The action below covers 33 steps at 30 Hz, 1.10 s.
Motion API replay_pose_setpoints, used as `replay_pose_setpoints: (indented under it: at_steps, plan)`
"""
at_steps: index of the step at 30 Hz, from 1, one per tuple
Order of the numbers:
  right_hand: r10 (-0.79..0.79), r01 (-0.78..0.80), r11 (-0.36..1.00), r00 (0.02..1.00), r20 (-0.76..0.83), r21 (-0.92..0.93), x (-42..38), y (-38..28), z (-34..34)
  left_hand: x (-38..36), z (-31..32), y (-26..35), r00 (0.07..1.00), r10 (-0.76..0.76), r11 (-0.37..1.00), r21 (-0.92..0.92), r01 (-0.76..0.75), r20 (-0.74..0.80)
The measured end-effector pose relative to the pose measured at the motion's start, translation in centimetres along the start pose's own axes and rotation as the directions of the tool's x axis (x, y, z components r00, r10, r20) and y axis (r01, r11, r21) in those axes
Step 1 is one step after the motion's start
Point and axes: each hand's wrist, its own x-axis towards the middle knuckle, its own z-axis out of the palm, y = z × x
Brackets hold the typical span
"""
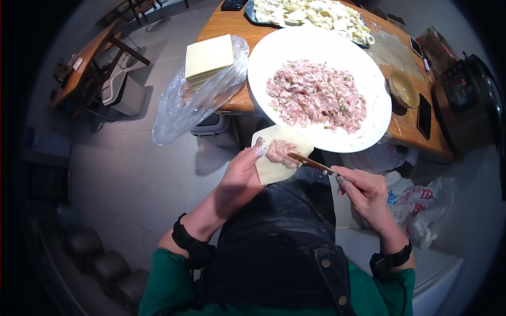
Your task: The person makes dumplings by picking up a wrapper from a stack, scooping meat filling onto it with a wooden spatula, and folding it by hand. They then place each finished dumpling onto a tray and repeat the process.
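Note:
A pale square dough wrapper point(273, 171) lies across my left hand point(243, 171), the thumb pressing on its near-left edge. On the wrapper rests a lump of pink minced meat filling point(279, 149). My right hand point(363, 189) grips a narrow brown spreading stick point(311, 161), its tip touching the filling. Just beyond both hands, a big white bowl point(263, 58) holds a mound of minced meat point(319, 95) flecked with green. To its left, a stack of square wrappers point(210, 57) sits partly inside a clear plastic bag point(184, 113).
Behind the bowl, a tray point(255, 17) carries many folded dumplings point(311, 15). On the table's right are a small yellowish bowl point(404, 89), a phone point(424, 116) and a black cooker point(466, 100). Plastic bags point(416, 203) lie below at right; a bin point(124, 95) stands at left.

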Motion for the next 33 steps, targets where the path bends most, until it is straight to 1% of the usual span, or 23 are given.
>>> replay_pose_setpoints:
  at_steps: [1, 3, 5, 6, 7, 8, 9, 10, 11, 12, 14, 16, 17, 19, 20, 22, 23, 24, 26, 28, 30, 32, 33]
  plan:
    - [-0.002, 0.002, 1.000, 1.000, -0.003, -0.002, 0.6, 0.1, 0.2, 0.2, 0.3, 0.2, 0.999, 0.022, 0.999, 0.030, -0.023, 0.036]
    - [0.148, -0.157, 0.973, 0.987, 0.065, 0.169, 1.9, 0.2, 0.5, 0.7, 0.9, 0.7, 0.996, 0.046, 0.997, 0.063, -0.051, 0.082]
    - [0.110, -0.115, 0.982, 0.993, 0.042, 0.150, 2.9, -0.5, 0.5, 1.4, 1.6, 1.3, 0.983, 0.113, 0.987, 0.097, -0.127, 0.141]
    - [0.077, -0.079, 0.988, 0.997, 0.022, 0.134, 3.2, -0.7, 0.5, 1.6, 1.6, 1.6, 0.982, 0.118, 0.986, 0.100, -0.133, 0.145]
    - [0.062, -0.065, 0.981, 0.998, 0.025, 0.183, 3.5, -0.7, 0.6, 1.8, 1.5, 2.0, 0.974, 0.149, 0.965, 0.192, -0.181, 0.171]
    - [0.057, -0.060, 0.981, 0.998, 0.021, 0.182, 3.8, -0.6, 0.6, 1.9, 1.5, 2.3, 0.964, 0.176, 0.933, 0.280, -0.228, 0.199]
    - [-0.126, 0.126, 0.992, 0.992, -0.022, 0.015, 4.2, -0.5, 0.6, 2.2, 1.8, 2.6, 0.962, 0.180, 0.931, 0.281, -0.234, 0.205]
    - [-0.309, 0.300, 0.941, 0.951, -0.033, -0.157, 4.6, -0.5, 0.5, 2.3, 2.2, 2.8, 0.946, 0.203, 0.933, 0.245, -0.265, 0.253]
    - [-0.399, 0.345, 0.867, 0.913, -0.084, -0.360, 4.6, -0.9, 0.6, 2.5, 2.8, 3.1, 0.927, 0.226, 0.933, 0.208, -0.294, 0.299]
    - [-0.403, 0.348, 0.865, 0.912, -0.084, -0.362, 5.0, -1.0, 0.7, 2.6, 3.3, 3.2, 0.907, 0.248, 0.933, 0.169, -0.319, 0.342]
    - [-0.643, 0.415, 0.666, 0.740, -0.195, -0.620, 5.8, -1.0, 0.9, 2.7, 4.3, 2.9, 0.925, 0.277, 0.949, 0.078, -0.306, 0.260]
    - [-0.651, 0.386, 0.661, 0.722, -0.236, -0.644, 5.9, -0.9, 1.5, 2.9, 4.1, 2.4, 0.902, 0.335, 0.938, -0.005, -0.347, 0.273]
    - [-0.642, 0.368, 0.656, 0.731, -0.231, -0.659, 5.8, -0.8, 1.8, 3.0, 3.8, 2.2, 0.902, 0.334, 0.938, -0.004, -0.347, 0.275]
    - [-0.608, 0.346, 0.659, 0.767, -0.203, -0.668, 5.5, -0.4, 2.1, 3.1, 3.3, 1.7, 0.854, 0.399, 0.894, 0.062, -0.443, 0.334]
    - [-0.607, 0.343, 0.659, 0.768, -0.204, -0.669, 5.3, -0.1, 2.4, 3.1, 3.4, 1.5, 0.854, 0.398, 0.895, 0.062, -0.441, 0.336]
    - [-0.584, 0.342, 0.677, 0.789, -0.193, -0.652, 5.1, 0.5, 3.0, 3.3, 3.9, 1.2, 0.892, 0.422, 0.884, 0.142, -0.445, 0.164]
    - [-0.555, 0.348, 0.706, 0.813, -0.177, -0.617, 4.9, 0.6, 3.0, 3.5, 4.0, 1.2, 0.904, 0.416, 0.895, 0.132, -0.427, 0.103]
    - [-0.556, 0.340, 0.700, 0.812, -0.180, -0.628, 4.7, 0.8, 3.0, 3.7, 3.9, 1.2, 0.904, 0.411, 0.897, 0.127, -0.424, 0.117]
    - [-0.427, 0.279, 0.849, 0.862, -0.274, -0.448, 4.1, 1.2, 2.6, 4.1, 3.4, 1.2, 0.919, 0.395, 0.903, 0.184, -0.389, 0.000]
    - [-0.426, 0.261, 0.832, 0.866, -0.262, -0.489, 3.3, 2.5, 0.0, 4.5, 2.8, 1.8, 0.912, 0.404, 0.899, 0.214, -0.382, -0.066]
    - [-0.409, 0.208, 0.754, 0.891, -0.198, -0.623, 2.6, 4.5, -3.8, 4.8, 2.1, 2.4, 0.903, 0.414, 0.899, 0.205, -0.386, -0.115]
    - [-0.292, -0.052, 0.759, 0.863, -0.411, -0.649, 2.8, 5.4, -7.7, 5.0, 1.6, 2.7, 0.913, 0.390, 0.905, 0.231, -0.356, -0.121]
    - [-0.290, -0.151, 0.687, 0.840, -0.458, -0.711, 3.2, 6.2, -9.8, 5.0, 1.7, 2.7, 0.917, 0.379, 0.905, 0.258, -0.338, -0.127]
